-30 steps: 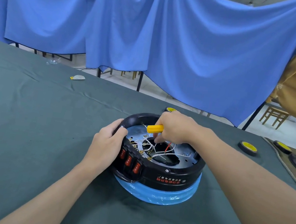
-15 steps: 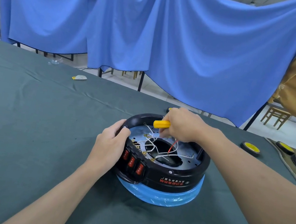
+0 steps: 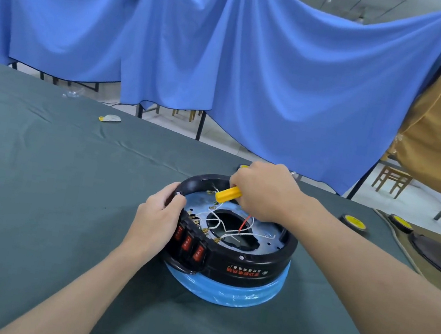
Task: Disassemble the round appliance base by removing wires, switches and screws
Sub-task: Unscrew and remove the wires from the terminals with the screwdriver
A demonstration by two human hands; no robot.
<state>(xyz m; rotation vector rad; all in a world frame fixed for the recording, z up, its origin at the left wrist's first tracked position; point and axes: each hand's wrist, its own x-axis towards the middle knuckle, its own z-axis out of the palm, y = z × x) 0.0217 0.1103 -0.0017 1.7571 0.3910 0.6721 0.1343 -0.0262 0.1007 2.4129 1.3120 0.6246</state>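
Right grip point(image 3: 264, 191), curled round the yellow tool point(image 3: 228, 194), holds its long axis slanting down-left over the wires point(image 3: 222, 223); left grip point(image 3: 158, 214) clasps the base point(image 3: 241, 262) rim beside the switches point(image 3: 187, 241).

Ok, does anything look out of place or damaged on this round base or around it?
Nothing looks damaged. The white wires and one red wire lie loose and tangled over the central opening of the round base. The blue plastic film under it is bunched and crinkled. A small white-and-yellow scrap lies alone on the cloth, far left.
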